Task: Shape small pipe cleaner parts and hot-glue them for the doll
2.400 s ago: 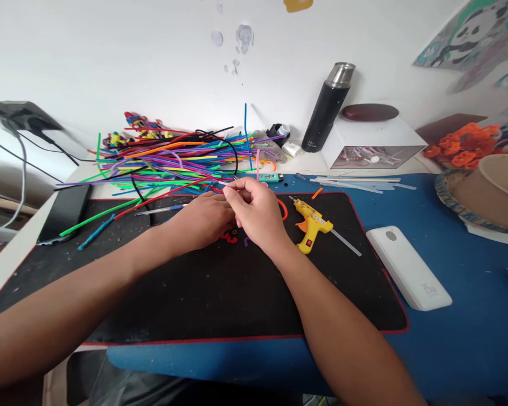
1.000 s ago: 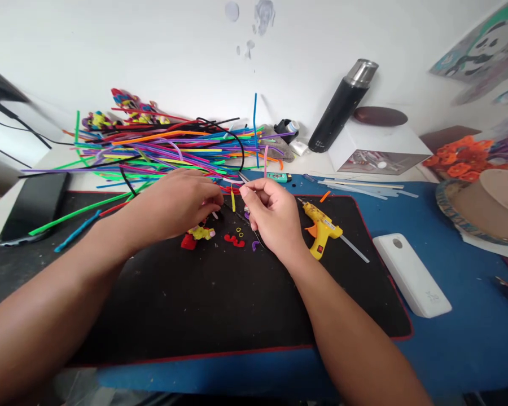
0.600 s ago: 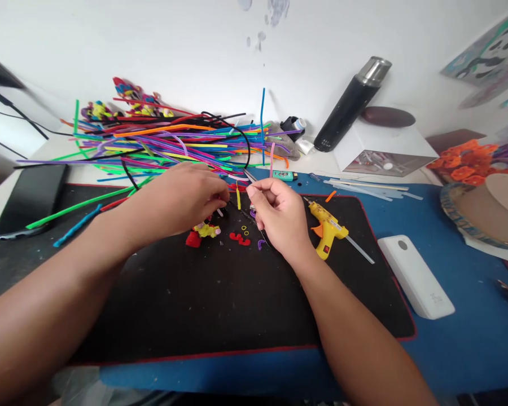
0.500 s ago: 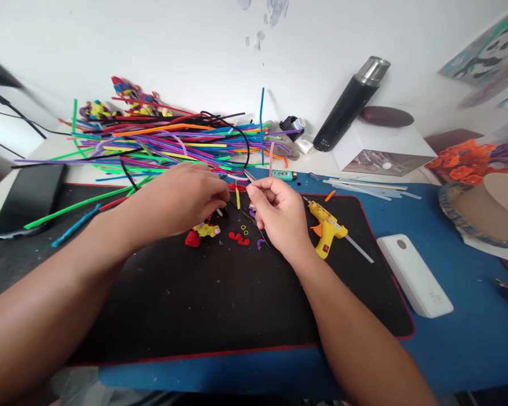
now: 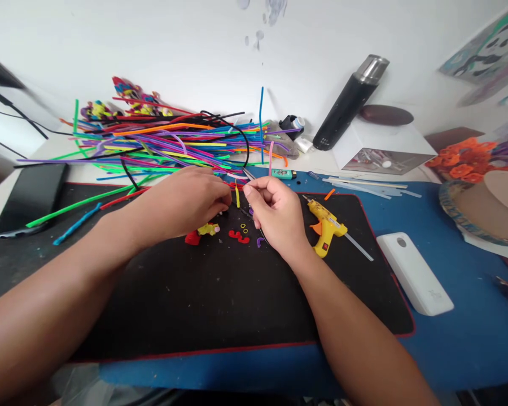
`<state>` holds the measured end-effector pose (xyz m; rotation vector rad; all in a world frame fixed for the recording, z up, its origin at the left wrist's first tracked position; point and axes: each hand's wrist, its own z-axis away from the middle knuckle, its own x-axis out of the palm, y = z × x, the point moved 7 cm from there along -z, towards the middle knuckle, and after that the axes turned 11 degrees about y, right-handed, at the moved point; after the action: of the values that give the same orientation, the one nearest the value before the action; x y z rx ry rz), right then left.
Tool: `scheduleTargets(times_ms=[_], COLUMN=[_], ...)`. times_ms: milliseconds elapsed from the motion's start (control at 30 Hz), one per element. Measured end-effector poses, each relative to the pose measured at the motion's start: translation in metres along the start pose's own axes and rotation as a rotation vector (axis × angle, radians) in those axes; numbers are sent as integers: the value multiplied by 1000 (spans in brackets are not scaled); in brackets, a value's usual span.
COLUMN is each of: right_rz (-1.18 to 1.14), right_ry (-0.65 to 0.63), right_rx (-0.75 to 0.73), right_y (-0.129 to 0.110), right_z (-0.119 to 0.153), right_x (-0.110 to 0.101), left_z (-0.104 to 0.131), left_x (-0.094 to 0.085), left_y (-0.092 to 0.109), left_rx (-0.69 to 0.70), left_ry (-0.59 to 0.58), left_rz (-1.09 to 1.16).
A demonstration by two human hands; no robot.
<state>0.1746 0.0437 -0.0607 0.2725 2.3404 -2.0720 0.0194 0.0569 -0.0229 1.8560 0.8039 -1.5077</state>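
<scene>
My left hand (image 5: 195, 197) is closed over the back of the black mat (image 5: 195, 304), its fingertips pressed around something too hidden to name. To its right, my right hand (image 5: 277, 211) pinches something thin and small that I cannot make out. A short yellow stem (image 5: 237, 196) stands between the two hands. Under my left hand lies a red and yellow fuzzy piece (image 5: 192, 237). Nearby on the mat are a wavy red piece (image 5: 239, 237), small yellow rings (image 5: 244, 228) and a curved purple piece (image 5: 259, 242).
Colourful pipe cleaners (image 5: 169, 141) are heaped behind my hands. A yellow glue gun (image 5: 328, 228) lies right of my right hand, with a white power bank (image 5: 415, 273) beyond. A black flask (image 5: 349, 104) leans at the back; a phone (image 5: 31, 197) lies far left.
My left hand has shifted very slightly right and down, covering more of the red and yellow piece. My right hand has moved slightly left, still pinched.
</scene>
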Motion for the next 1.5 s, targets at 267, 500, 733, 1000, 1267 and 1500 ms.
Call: scheduleTargets(times_ms=[267,500,733,1000,1267,1500], right_rz=[11,-9,-29,-13,5,21], right_ry=[-6,16,20,0,19,23], right_rx=[-18,-30,-57,-84,-124,-129], right_y=[1,-1,0,-3,-7,-7], right_z=[-1,-3,-5,-2,-3,-4], right_x=[0,-3,-3,0,-2,-2], left_z=[-1,-2,-5,-9,-13,-14], left_x=[0,3,27,40,48,49], left_y=[3,12,33,38,44,42], left_rx=[2,28,131,220,241,211], left_ry=[-25,0,-37,-50,-55,19], left_rz=[11,53,63,30,-59,35])
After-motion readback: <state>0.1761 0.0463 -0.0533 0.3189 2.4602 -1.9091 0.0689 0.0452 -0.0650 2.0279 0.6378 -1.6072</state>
